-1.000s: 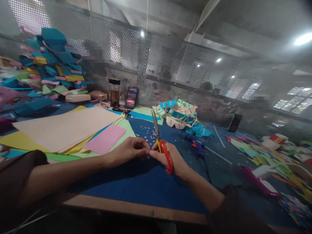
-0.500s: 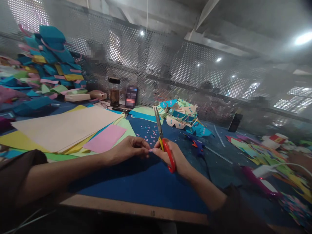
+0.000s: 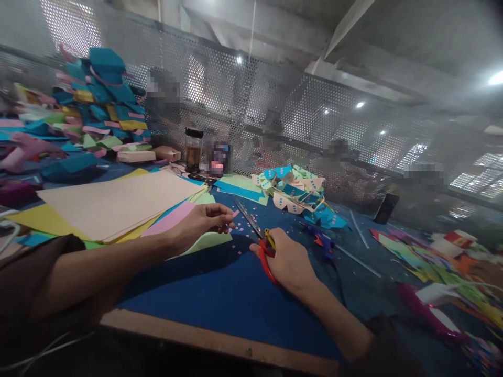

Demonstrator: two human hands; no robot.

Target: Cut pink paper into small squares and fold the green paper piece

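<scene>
Between the fingertips of my left hand is a small strip of pink paper. My right hand is closed around the red and yellow handles of a pair of scissors, whose blades point up and left toward the strip. Tiny pink paper bits lie scattered on the blue table under the blades. Beneath my left wrist lie a pink sheet and a light green sheet, both partly covered by my arm.
Large cream sheets lie stacked on the left. Folded dotted paper pieces are heaped at the back. A blue glue gun rests right of my hand. A lidded jar and a phone stand by the mesh partition.
My hands have moved apart. My left hand has lifted the pink strip toward the blades, and the scissors have tilted left from nearly upright. The camera view has shifted slightly.
</scene>
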